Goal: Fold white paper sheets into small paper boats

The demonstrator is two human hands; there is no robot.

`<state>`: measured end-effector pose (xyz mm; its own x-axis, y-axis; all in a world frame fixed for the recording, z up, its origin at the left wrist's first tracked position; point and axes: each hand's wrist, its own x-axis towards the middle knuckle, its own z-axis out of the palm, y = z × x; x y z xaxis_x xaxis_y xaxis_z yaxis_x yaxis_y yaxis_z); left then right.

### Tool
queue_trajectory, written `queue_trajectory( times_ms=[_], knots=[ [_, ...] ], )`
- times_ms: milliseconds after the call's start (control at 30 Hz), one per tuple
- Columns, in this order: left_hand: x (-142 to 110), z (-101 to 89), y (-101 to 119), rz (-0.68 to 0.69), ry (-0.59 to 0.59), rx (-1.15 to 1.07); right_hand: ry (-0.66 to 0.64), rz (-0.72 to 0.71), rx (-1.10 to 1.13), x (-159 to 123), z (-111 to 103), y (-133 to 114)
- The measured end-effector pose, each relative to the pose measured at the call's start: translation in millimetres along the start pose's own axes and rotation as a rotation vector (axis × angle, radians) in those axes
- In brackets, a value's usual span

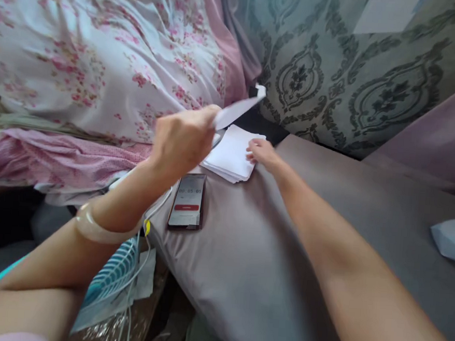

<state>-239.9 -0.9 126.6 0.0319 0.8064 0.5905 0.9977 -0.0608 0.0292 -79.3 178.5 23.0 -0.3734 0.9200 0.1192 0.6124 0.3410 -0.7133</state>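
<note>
My left hand is closed on a white sheet of paper, raised above the bed and seen nearly edge-on, tilted up to the right. Under it lies a stack of white paper, its sheets slightly uneven at the near edge. My right hand is at the right edge of this stack, fingers curled against the paper. Just in front of the stack, a phone lies face up with a timer on its screen. A pale bangle circles my left forearm.
The grey-covered bed extends right, where a crumpled white paper lies. Floral fabric hangs at the back left; patterned wallpaper rises behind. White cables and a blue fan-like grille sit below the left edge.
</note>
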Motion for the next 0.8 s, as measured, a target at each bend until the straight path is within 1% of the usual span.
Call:
queue_trajectory(
  times_ms=[33,100,133,167,200,233,300,333,367,400,433,500,533,600,667,700,733,800],
  knots=[
    [-9,0.2,16,0.02,-0.108,0.03,-0.033,0.04,0.069,-15,-11,3],
    [-29,5.5,48,0.13,-0.288,-0.004,-0.126,0.188,0.474,-55,-36,12],
    [-41,10.1,64,0.197,-0.353,-0.056,-0.154,0.251,0.604,-79,-48,17],
    [-54,15.5,81,0.267,-0.397,-0.115,-0.167,0.32,0.68,-103,-60,24],
    [-66,21.3,98,0.35,-0.452,-0.17,-0.175,0.385,0.717,-128,-70,32],
    [-79,26.8,116,0.425,-0.495,-0.213,-0.165,0.42,0.726,-152,-79,40],
    [-104,35.0,152,0.586,-0.541,-0.287,-0.134,0.425,0.661,-197,-90,60],
    [-116,37.1,171,0.648,-0.566,-0.307,-0.092,0.406,0.565,-216,-93,70],
    [-127,37.7,189,0.725,-0.583,-0.324,-0.015,0.397,0.415,-232,-96,80],
    [-137,37.1,206,0.784,-0.564,-0.325,0.079,0.383,0.211,-246,-99,89],
    [-146,35.7,223,0.829,-0.517,-0.337,0.164,0.339,-0.006,-257,-102,98],
    [-162,32.1,251,0.891,-0.427,-0.362,0.261,0.347,-0.124,-272,-110,112],
    [-168,30.3,263,0.909,-0.409,-0.355,0.292,0.336,-0.158,-278,-114,117],
    [-176,27.3,281,0.96,-0.402,-0.341,0.323,0.308,-0.203,-286,-121,123],
    [-176,25.2,291,1.01,-0.443,-0.354,0.332,0.275,-0.231,-290,-125,126],
    [-172,24.6,293,1.012,-0.477,-0.372,0.333,0.254,-0.244,-291,-126,127],
    [-167,24.6,292,0.994,-0.526,-0.394,0.334,0.237,-0.256,-292,-127,129],
    [-149,27.8,286,0.881,-0.619,-0.442,0.339,0.211,-0.273,-292,-127,133]
  ],
)
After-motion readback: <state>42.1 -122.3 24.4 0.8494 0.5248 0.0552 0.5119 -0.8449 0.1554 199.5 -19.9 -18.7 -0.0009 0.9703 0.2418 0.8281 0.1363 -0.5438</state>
